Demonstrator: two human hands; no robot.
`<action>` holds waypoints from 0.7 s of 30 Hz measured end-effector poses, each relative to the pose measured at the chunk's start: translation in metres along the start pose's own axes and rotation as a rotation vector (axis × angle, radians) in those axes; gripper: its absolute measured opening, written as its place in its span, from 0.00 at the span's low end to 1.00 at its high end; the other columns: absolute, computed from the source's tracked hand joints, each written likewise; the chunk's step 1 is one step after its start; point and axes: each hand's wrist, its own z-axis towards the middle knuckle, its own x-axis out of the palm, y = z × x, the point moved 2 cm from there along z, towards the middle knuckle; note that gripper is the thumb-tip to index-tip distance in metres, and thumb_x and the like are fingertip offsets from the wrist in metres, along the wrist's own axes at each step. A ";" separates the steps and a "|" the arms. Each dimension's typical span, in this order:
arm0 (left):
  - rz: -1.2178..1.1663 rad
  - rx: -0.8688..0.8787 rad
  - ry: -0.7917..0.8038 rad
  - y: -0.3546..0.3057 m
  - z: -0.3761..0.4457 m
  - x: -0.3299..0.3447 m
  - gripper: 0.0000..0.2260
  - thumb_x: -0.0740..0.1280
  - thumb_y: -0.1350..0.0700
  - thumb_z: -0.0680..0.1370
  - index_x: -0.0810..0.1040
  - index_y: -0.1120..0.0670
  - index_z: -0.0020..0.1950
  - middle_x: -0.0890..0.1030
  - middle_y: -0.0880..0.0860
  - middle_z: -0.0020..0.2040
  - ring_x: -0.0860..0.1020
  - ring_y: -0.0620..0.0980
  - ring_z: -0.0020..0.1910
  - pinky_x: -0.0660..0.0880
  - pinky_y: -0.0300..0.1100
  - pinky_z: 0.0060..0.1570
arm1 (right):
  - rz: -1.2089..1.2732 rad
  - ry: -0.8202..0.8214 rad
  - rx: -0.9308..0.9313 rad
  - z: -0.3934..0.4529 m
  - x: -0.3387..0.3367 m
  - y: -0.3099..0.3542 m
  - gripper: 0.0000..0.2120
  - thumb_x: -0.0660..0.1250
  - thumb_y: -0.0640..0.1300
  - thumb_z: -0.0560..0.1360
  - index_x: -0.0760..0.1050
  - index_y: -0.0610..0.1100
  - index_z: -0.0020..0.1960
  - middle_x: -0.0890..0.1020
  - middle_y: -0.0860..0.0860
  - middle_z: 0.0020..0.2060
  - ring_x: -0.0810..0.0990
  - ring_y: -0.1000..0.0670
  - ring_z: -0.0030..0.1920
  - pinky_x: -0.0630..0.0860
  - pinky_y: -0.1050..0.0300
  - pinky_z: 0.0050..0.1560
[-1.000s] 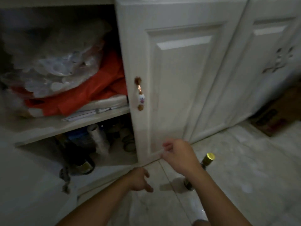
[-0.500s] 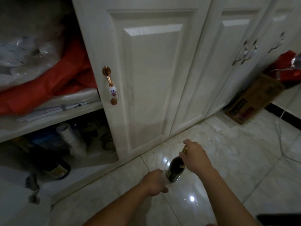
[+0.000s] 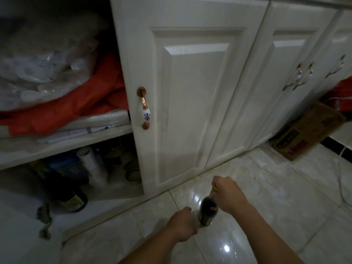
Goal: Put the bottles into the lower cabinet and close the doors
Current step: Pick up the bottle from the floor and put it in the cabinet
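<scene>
A dark glass bottle [image 3: 207, 210] with a gold foil neck stands on the pale floor tiles in front of the white cabinet door [image 3: 192, 96]. My right hand [image 3: 227, 195] is wrapped around its neck from above. My left hand [image 3: 182, 224] hovers just left of the bottle's base, fingers curled loosely, holding nothing. The left cabinet bay is open; on its bottom shelf [image 3: 118, 189] another dark bottle [image 3: 71, 199] stands near the front, beside a white cylinder [image 3: 93, 166] and blue containers.
The upper shelf [image 3: 62, 141] carries orange fabric and clear plastic bags. A metal hinge [image 3: 44, 220] hangs at the open bay's lower left. A cardboard box [image 3: 306, 130] leans against the cabinets at right, with a white cord on the floor near it.
My right hand has moved from the cabinet door's bottom edge down to the bottle and closed on its neck. My left hand has come up beside the bottle. The camera view panned right, then back.
</scene>
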 end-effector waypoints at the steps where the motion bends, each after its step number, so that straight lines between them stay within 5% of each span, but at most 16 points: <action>1: -0.009 -0.005 0.001 0.005 -0.001 -0.002 0.37 0.74 0.54 0.71 0.59 0.53 0.76 0.67 0.55 0.75 0.69 0.55 0.71 0.69 0.43 0.67 | -0.012 0.004 -0.016 -0.002 0.002 0.004 0.08 0.68 0.42 0.75 0.74 0.42 0.53 0.78 0.45 0.49 0.80 0.46 0.46 0.81 0.53 0.48; 9: 0.100 0.036 -0.068 0.048 -0.016 -0.051 0.53 0.78 0.40 0.60 0.53 0.48 0.78 0.63 0.51 0.77 0.66 0.53 0.74 0.67 0.45 0.70 | 0.015 -0.018 -0.176 -0.022 -0.017 0.048 0.09 0.71 0.50 0.72 0.75 0.46 0.43 0.78 0.50 0.39 0.78 0.50 0.39 0.79 0.57 0.40; 14: 0.136 0.148 -0.095 0.082 -0.037 -0.086 0.52 0.79 0.40 0.60 0.56 0.46 0.77 0.64 0.48 0.77 0.66 0.49 0.73 0.66 0.44 0.70 | 0.026 -0.050 -0.326 -0.043 -0.055 0.108 0.12 0.71 0.53 0.71 0.72 0.48 0.39 0.76 0.51 0.34 0.76 0.51 0.35 0.77 0.55 0.35; 21: 0.039 0.156 -0.296 0.125 -0.074 -0.139 0.57 0.76 0.30 0.49 0.62 0.43 0.74 0.76 0.44 0.67 0.76 0.44 0.63 0.75 0.41 0.60 | 0.109 -0.091 -0.558 -0.065 -0.088 0.187 0.12 0.71 0.56 0.71 0.73 0.49 0.40 0.76 0.51 0.33 0.77 0.52 0.34 0.77 0.56 0.33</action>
